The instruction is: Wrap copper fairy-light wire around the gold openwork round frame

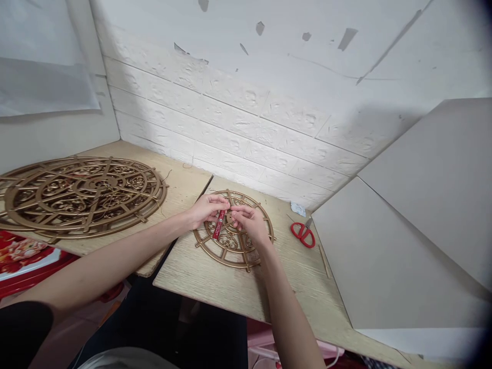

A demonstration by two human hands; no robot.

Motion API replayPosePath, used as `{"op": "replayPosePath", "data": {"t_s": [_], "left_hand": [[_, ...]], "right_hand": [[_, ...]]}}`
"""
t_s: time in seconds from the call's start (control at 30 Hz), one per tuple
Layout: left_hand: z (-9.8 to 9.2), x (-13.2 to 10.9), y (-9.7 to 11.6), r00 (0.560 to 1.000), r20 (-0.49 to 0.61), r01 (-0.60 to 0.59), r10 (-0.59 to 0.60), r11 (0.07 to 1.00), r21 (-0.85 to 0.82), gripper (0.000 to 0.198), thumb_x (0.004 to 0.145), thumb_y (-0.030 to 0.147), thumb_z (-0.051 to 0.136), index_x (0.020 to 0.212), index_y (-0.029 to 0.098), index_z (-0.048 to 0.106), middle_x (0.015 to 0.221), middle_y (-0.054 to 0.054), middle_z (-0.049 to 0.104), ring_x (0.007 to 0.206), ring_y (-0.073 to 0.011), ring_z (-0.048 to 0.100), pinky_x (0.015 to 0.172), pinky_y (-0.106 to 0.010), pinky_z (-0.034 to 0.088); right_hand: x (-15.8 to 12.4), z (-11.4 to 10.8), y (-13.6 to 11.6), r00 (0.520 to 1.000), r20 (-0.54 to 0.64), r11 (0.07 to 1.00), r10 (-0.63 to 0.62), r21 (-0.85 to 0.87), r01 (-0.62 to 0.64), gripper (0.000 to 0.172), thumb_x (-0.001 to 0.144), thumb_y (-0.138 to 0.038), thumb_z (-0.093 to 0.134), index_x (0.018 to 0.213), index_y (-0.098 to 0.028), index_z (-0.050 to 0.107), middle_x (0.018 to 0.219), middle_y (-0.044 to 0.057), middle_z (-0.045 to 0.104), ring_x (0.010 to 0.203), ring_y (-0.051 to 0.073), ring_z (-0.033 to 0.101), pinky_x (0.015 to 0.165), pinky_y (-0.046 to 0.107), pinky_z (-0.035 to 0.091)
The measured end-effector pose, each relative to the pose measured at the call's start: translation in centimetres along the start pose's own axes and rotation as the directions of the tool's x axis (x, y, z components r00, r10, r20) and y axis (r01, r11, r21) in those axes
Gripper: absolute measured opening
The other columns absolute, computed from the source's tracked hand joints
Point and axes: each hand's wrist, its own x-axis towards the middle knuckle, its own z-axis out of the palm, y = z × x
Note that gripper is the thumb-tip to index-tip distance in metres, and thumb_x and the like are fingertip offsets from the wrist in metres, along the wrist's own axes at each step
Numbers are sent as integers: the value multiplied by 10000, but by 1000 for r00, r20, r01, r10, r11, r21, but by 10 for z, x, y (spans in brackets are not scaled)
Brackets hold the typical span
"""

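A slim red tube (219, 225) with pale lettering hangs at a slant from my left hand (207, 209), whose fingers are closed around its upper end. My right hand (248, 219) meets it there, fingertips pinched together beside the top of the tube; whatever they grip is too small to make out. Both hands are over a round gold openwork panel (224, 253) with scrollwork and rings, lying flat on the wooden table (184, 271). The fingers and forearms cover part of the panel's middle and right edge.
Several similar gold panels (88, 189) are stacked on the left, with loose thin strands about them. Red-handled scissors (303, 234) lie at the right, near a small pale packet (298, 208) and a thin stick (325, 261). A white brick-patterned wall (230, 118) and grey boards (384, 256) border the table.
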Motion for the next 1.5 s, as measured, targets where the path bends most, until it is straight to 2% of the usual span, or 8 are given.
{"op": "replayPosePath", "data": {"t_s": [0.17, 0.43, 0.57, 0.73, 0.87, 1.0, 1.33, 1.5], "left_hand": [[0, 0, -4, 999, 34, -35, 32, 997, 68, 286, 595, 328, 761, 779, 154, 628, 707, -12, 602, 599, -97, 554, 519, -218, 443], [-2, 1, -4, 994, 58, -98, 94, 993, 62, 298, 639, 334, 743, 856, 162, 631, 811, -37, 651, 741, -126, 601, 597, -233, 476], [-4, 4, -6, 990, 65, -128, 127, 992, 13, 395, 635, 318, 754, 961, 158, 597, 794, -52, 679, 743, -142, 625, 648, -268, 488], [-2, 3, -3, 988, 82, -130, 127, 991, 33, 428, 617, 330, 760, 959, 138, 589, 802, -68, 690, 668, -136, 616, 611, -267, 471], [-1, 1, 2, 956, 118, -284, 268, 947, 147, 450, 635, 344, 739, 1001, 136, 580, 766, -54, 679, 694, -148, 617, 644, -272, 456], [-2, 4, 1, 912, 164, -407, 375, 873, 270, 410, 664, 336, 710, 1002, 141, 583, 741, -27, 659, 692, -136, 603, 677, -266, 445], [-2, 6, -3, 906, 185, -418, 380, 873, 253, 343, 664, 323, 708, 931, 129, 616, 795, -46, 665, 739, -138, 603, 703, -269, 458], [-2, 6, -3, 905, 183, -421, 383, 864, 274, 313, 667, 344, 706, 890, 135, 636, 809, -55, 675, 769, -155, 614, 735, -293, 469]], "right_hand": [[2, 2, 6, 999, 44, 996, -14, -84, 18, 223, 635, -361, 707, 715, -159, 661, 623, -5, 584, 499, 73, 432, 433, 192, 329], [3, -2, 8, 999, 9, 996, -31, -80, 32, 268, 684, -423, 678, 732, -166, 621, 553, -44, 477, 469, 58, 360, 409, 178, 248], [1, 0, 1, 999, -41, 999, 7, -47, -9, 295, 673, -441, 678, 758, -162, 628, 543, -33, 523, 446, 66, 381, 381, 184, 203], [1, 2, -2, 995, -83, 998, -50, -48, 46, 284, 662, -432, 688, 741, -169, 613, 535, -21, 582, 393, 71, 400, 358, 195, 205], [2, 1, 0, 992, -90, 996, -86, -12, 86, 295, 658, -438, 697, 778, -179, 623, 661, 2, 635, 409, 69, 439, 347, 195, 224], [2, 1, -1, 992, -81, 995, -95, -49, 91, 302, 667, -455, 689, 795, -183, 657, 546, -25, 563, 404, 73, 399, 375, 213, 264], [0, 2, -2, 992, -68, 994, -108, -22, 106, 280, 687, -447, 683, 799, -192, 648, 518, -40, 511, 414, 74, 375, 386, 209, 262], [1, 2, -1, 989, -48, 989, -143, -36, 142, 291, 715, -460, 654, 824, -191, 635, 565, -23, 558, 453, 92, 442, 393, 208, 308]]}}
